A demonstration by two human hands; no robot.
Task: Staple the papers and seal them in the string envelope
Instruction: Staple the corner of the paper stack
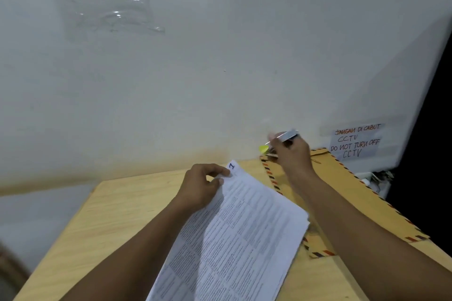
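Note:
A stack of printed white papers (239, 232) lies slanted across the wooden table (122, 212). My left hand (203, 186) pinches the stack's top left corner, near a handwritten mark. My right hand (291, 154) is raised over the far end of the table and grips a silvery stapler (287, 135), blurred by motion. A brown string envelope (342, 193) with striped airmail edging lies flat to the right of the papers, partly under my right forearm.
A white wall rises right behind the table. A taped paper notice (355, 140) about CCTV hangs on it at the right. A small yellow-green object (263, 148) sits at the table's back edge. Cables and plugs (376, 178) lie at the far right.

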